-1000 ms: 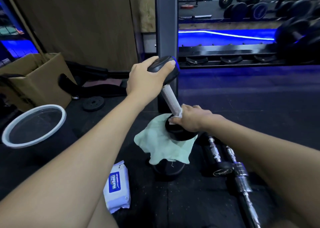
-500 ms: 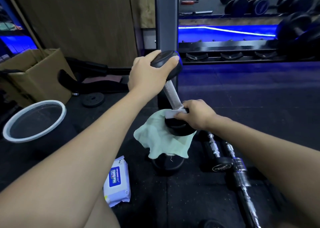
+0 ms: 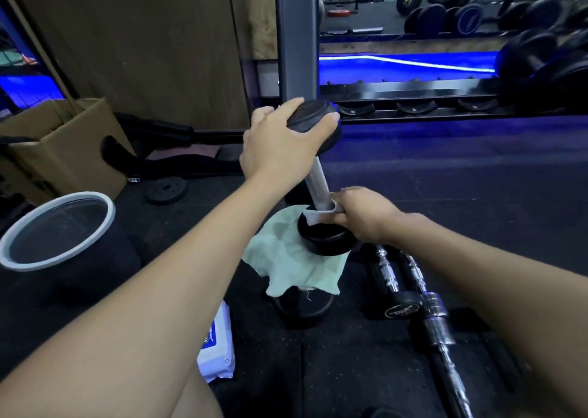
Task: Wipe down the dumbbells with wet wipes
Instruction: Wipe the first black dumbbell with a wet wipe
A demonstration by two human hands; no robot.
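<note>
A black dumbbell (image 3: 318,182) with a silver handle stands on end, tilted, its lower head resting on a pale green cloth (image 3: 286,258). My left hand (image 3: 280,144) grips its top head. My right hand (image 3: 362,214) presses a white wet wipe (image 3: 318,217) around the base of the handle, on the lower head. The cloth drapes over another black dumbbell head (image 3: 302,306) beneath. A white and blue wet wipe pack (image 3: 218,354) lies on the floor, partly hidden by my left arm.
Two chrome-handled dumbbells (image 3: 410,290) lie on the black mat to the right. A black bin with a white rim (image 3: 57,230) and a cardboard box (image 3: 63,150) stand at left. A dumbbell rack (image 3: 413,99) and a grey post (image 3: 296,35) stand behind.
My right hand with the wipe has shifted slightly around the bottom of the handle. My left hand keeps its hold on the top head.
</note>
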